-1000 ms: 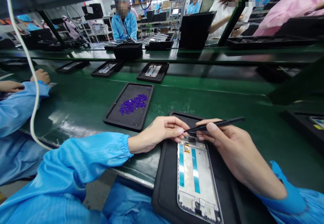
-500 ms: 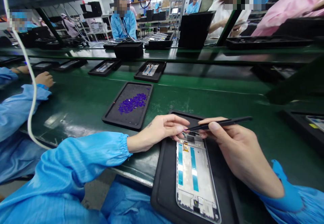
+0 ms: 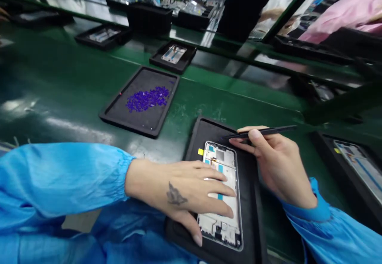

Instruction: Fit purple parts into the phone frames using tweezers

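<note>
A phone frame (image 3: pixel 221 220) with blue strips lies in a black tray (image 3: pixel 251 200) in front of me. My left hand (image 3: pixel 185 194) lies flat across the middle of the frame, fingers stretched out, holding nothing. My right hand (image 3: pixel 276 164) hovers beside the frame's top right corner and pinches black tweezers (image 3: pixel 262 132), whose tips point left over the top of the frame. A small yellow tab (image 3: pixel 200 151) shows at the frame's upper left corner.
A second black tray (image 3: pixel 119 117) holding several small purple parts (image 3: pixel 147 98) sits to the upper left on the green belt (image 3: pixel 59 93). More trays with frames (image 3: pixel 173 55) lie further back, and another tray (image 3: pixel 358 168) is at the right edge.
My left hand left the tweezer tips and came down flat onto the frame. The view tilted down and the tray now sits closer in. The right hand keeps the tweezers.
</note>
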Demonstrator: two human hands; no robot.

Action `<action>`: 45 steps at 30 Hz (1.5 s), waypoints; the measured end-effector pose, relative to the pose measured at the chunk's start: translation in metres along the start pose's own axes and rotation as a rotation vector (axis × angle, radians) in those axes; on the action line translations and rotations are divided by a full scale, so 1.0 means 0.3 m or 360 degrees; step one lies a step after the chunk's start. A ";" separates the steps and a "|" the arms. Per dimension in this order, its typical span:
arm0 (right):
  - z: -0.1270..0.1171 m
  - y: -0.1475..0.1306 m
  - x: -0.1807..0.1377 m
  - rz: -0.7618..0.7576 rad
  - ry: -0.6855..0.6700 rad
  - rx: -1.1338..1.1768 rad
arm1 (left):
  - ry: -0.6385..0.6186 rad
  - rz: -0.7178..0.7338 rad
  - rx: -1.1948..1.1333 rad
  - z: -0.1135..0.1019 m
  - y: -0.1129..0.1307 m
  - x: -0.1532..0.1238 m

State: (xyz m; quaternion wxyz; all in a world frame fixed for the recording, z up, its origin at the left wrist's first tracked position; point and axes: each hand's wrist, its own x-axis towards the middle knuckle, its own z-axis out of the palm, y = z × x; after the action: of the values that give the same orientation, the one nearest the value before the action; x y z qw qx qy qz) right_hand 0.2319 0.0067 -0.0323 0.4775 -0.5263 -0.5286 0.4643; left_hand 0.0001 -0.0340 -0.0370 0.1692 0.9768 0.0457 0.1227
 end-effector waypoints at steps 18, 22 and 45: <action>-0.008 0.011 -0.018 -0.0170 -0.0140 -0.0461 | 0.1121 0.0443 0.0789 -0.008 -0.077 0.012; -0.007 0.005 -0.020 -0.0249 -0.0159 -0.0572 | 0.1125 0.0476 0.0768 -0.012 -0.070 0.011; 0.007 -0.034 -0.034 -0.0363 -0.0211 -0.0803 | 0.1015 0.0483 0.0914 0.012 -0.079 0.016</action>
State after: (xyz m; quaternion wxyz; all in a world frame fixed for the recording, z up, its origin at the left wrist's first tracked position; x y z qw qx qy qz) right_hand 0.2286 -0.0036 -0.0226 0.3451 -0.5341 -0.7132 0.2948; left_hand 0.0045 -0.0121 -0.0472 -0.1511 0.8933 -0.0159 0.4231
